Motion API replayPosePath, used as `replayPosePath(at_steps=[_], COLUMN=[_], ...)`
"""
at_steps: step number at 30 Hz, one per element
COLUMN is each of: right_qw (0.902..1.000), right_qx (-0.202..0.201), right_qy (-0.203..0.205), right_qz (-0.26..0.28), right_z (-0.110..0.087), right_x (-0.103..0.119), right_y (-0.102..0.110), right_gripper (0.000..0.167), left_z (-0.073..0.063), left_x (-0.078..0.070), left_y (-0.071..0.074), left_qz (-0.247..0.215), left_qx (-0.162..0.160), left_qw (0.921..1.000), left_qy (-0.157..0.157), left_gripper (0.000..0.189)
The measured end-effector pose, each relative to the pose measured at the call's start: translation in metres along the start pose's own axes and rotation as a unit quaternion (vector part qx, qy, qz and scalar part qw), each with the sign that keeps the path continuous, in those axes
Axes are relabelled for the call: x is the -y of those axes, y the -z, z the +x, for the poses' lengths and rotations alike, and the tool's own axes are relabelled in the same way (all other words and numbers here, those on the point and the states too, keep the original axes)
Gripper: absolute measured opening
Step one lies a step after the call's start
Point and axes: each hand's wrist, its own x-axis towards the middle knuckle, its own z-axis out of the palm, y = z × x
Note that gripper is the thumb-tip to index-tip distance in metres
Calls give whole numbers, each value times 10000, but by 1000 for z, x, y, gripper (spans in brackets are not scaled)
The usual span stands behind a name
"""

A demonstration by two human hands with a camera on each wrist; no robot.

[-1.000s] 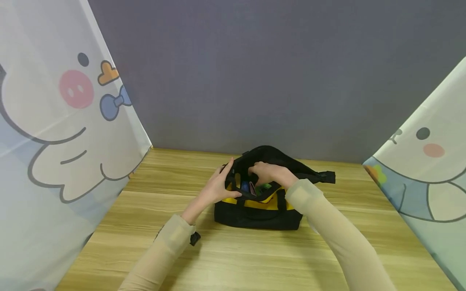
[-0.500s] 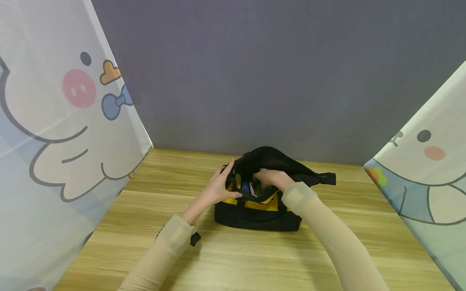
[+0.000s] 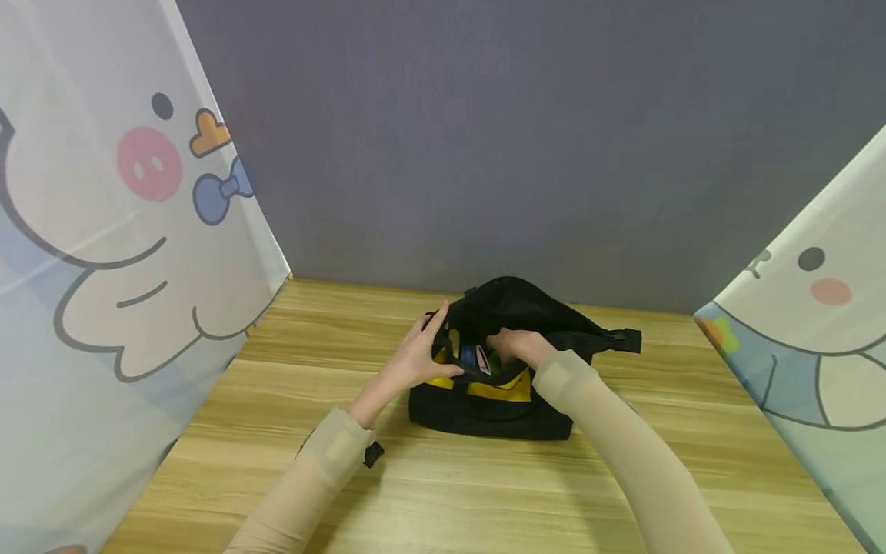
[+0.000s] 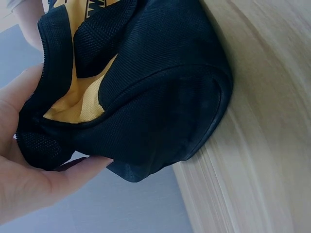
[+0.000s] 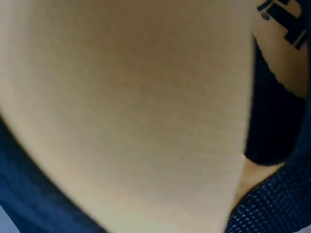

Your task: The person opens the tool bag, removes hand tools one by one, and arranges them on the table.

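Observation:
A black and yellow zip bag [image 3: 491,422] stands on the wooden table, its top pulled open. My left hand [image 3: 415,360] grips the left end of the opening, thumb on the near edge and fingers toward the far edge. In the left wrist view, the fingers and thumb [image 4: 29,184] of that hand hold the bag's end. My right hand [image 3: 522,346] reaches down into the bag, its fingertips hidden inside. Beside it lie a blue item [image 3: 468,355], a pink item [image 3: 482,359] and something green [image 3: 494,364]. The right wrist view is mostly filled by a blurred pale surface; I cannot tell what that hand holds.
A black tab [image 3: 627,340] sticks out from the bag's right end. The wooden table [image 3: 443,500] ends at a grey panel [image 3: 443,154] close behind the bag. Cartoon-printed cloths hang on the left [image 3: 76,200] and right [image 3: 837,338].
My right hand has moved down deeper into the bag, its fingertips going out of sight. The left hand keeps its hold on the bag's left end.

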Motion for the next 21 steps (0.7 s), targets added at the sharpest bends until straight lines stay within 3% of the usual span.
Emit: replayPosePath(at_steps=[9, 21], right_qw=[9996, 9996], right_qx=[6, -56], right_qy=[-248, -281], right_qz=[102, 71], right_z=[3, 4], right_x=[1, 2], right_y=[-7, -9], right_gripper=[78, 77], left_z=[0, 1], left_x=[-2, -2], left_y=[-2, -3], left_qz=[-49, -49], left_qx=[25, -33], left_qw=[10000, 9999], left_qy=[5, -82], left_gripper=[113, 112])
